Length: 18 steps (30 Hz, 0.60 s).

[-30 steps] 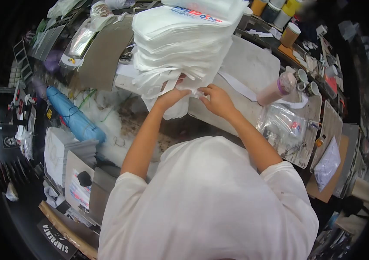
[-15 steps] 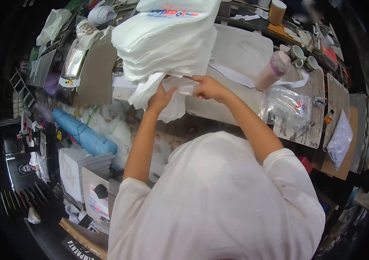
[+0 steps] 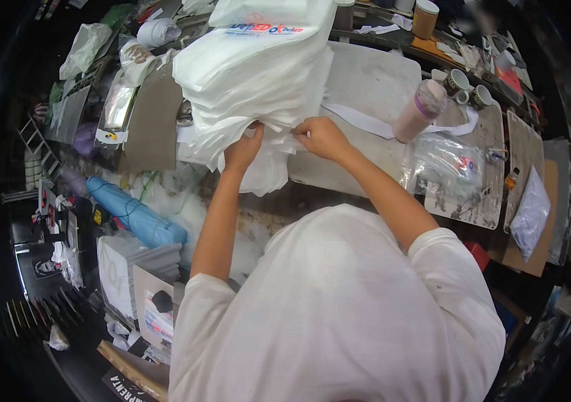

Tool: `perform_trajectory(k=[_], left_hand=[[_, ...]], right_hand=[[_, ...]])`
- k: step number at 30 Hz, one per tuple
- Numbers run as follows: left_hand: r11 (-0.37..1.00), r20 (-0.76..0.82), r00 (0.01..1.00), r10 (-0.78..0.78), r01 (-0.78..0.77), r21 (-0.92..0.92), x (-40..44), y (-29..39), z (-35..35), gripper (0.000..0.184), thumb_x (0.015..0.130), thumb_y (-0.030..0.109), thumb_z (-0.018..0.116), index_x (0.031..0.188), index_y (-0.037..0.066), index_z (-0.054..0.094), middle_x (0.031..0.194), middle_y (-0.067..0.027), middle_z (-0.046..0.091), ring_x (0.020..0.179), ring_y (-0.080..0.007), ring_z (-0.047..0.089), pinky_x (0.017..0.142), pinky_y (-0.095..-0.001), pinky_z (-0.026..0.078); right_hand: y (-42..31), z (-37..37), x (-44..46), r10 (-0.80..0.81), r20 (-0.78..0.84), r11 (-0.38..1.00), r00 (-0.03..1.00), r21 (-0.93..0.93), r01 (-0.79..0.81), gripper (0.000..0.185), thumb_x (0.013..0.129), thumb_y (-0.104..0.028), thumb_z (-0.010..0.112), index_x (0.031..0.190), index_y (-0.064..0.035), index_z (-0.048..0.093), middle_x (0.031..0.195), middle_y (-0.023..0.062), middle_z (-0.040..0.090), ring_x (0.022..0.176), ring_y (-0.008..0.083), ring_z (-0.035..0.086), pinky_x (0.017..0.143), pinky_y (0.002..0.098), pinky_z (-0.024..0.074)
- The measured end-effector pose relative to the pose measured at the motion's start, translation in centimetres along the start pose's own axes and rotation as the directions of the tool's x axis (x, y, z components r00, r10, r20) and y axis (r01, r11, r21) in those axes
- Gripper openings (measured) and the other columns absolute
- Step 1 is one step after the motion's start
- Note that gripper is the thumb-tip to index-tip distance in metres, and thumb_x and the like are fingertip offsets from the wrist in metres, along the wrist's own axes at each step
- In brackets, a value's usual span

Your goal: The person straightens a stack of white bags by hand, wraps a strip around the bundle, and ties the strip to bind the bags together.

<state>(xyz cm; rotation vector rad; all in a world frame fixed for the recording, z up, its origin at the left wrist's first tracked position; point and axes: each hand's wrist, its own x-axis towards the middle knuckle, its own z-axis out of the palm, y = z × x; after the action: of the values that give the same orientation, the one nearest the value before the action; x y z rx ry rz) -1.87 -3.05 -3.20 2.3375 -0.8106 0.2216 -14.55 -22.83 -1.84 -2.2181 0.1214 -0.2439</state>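
A thick stack of white printed fabric bags [image 3: 252, 74] lies at the top centre, with red and blue lettering on its top sheet. At its near edge my left hand [image 3: 243, 149] is closed on the loose white layers, fingertips partly tucked under them. My right hand [image 3: 324, 139] pinches the right side of the same near edge, thumb and forefinger together. Lower layers hang down between and below my hands, over the edge of the board.
Right of the stack stand a pink tumbler [image 3: 420, 110] and patterned mugs [image 3: 457, 82]. A clear plastic packet [image 3: 447, 164] lies nearer. A blue wrapped roll [image 3: 134, 213] is at lower left, above a stack of white sheets [image 3: 119, 275].
My left hand has shifted slightly, and the white layers above it have dropped lower over the fingers. My right hand's forefinger has drawn back from pointing inward to a pinch at the edge.
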Motion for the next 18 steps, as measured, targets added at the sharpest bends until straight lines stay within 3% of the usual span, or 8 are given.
perform_trajectory(k=[3, 7, 12, 16, 18], left_hand=[[0.993, 0.034, 0.994, 0.105, -0.102, -0.064, -0.5, -1.0, -0.1, 0.025, 0.084, 0.023, 0.072, 0.102, 0.006, 0.072, 0.102, -0.0083, 0.072, 0.097, -0.0259, 0.067, 0.092, -0.0369, 0.048], [0.969, 0.126, 0.984, 0.126, -0.095, -0.226, -1.0, -1.2, -1.2, 0.031, 0.083, 0.020, 0.072, 0.111, 0.006, 0.067, 0.110, -0.0088, 0.070, 0.105, -0.0257, 0.064, 0.097, -0.0367, 0.046], [0.973, 0.159, 0.986, 0.046, -0.008, -0.229, -1.1, -0.4, -1.5, 0.043, 0.077, 0.028, 0.081, 0.111, 0.006, 0.066, 0.114, -0.0095, 0.067, 0.108, -0.0291, 0.061, 0.099, -0.0373, 0.044], [0.975, 0.175, 0.984, 0.017, 0.022, -0.223, -1.6, 0.2, -1.2, 0.055, 0.071, 0.028, 0.087, 0.114, 0.003, 0.063, 0.116, -0.0114, 0.066, 0.113, -0.0265, 0.059, 0.099, -0.0368, 0.045], [0.972, 0.114, 0.993, -0.016, 0.042, -0.233, -2.3, 0.7, -0.5, 0.059, 0.072, 0.033, 0.087, 0.116, 0.003, 0.062, 0.117, -0.0114, 0.065, 0.113, -0.0271, 0.060, 0.099, -0.0367, 0.045]], right_hand=[[-0.8, -0.2, 0.5, -0.007, -0.082, 0.999, 0.997, 0.043, 0.010, 0.021, 0.084, -0.019, 0.066, 0.097, -0.0050, 0.076, 0.092, 0.0181, 0.072, 0.085, 0.0353, 0.069, 0.079, 0.0394, 0.0538], [-1.9, -0.8, 1.8, 0.032, -0.160, 0.992, 0.987, 0.128, -0.011, 0.022, 0.085, -0.019, 0.066, 0.099, -0.0059, 0.076, 0.090, 0.0178, 0.071, 0.081, 0.0348, 0.069, 0.075, 0.0372, 0.0549], [-1.7, -0.8, 2.6, 0.042, -0.164, 0.986, 0.986, 0.168, -0.015, 0.022, 0.085, -0.020, 0.067, 0.099, -0.0066, 0.076, 0.091, 0.0172, 0.072, 0.079, 0.0317, 0.071, 0.074, 0.0351, 0.0551], [-1.2, -0.6, 3.2, 0.022, -0.191, 0.980, 0.981, 0.199, 0.016, 0.023, 0.084, -0.021, 0.068, 0.100, -0.0068, 0.076, 0.090, 0.0161, 0.073, 0.078, 0.0290, 0.072, 0.073, 0.0340, 0.0551], [-1.5, -0.9, 3.5, 0.038, -0.182, 0.978, 0.983, 0.207, 0.000, 0.023, 0.084, -0.021, 0.068, 0.100, -0.0065, 0.076, 0.090, 0.0162, 0.073, 0.077, 0.0292, 0.072, 0.073, 0.0341, 0.0550]])
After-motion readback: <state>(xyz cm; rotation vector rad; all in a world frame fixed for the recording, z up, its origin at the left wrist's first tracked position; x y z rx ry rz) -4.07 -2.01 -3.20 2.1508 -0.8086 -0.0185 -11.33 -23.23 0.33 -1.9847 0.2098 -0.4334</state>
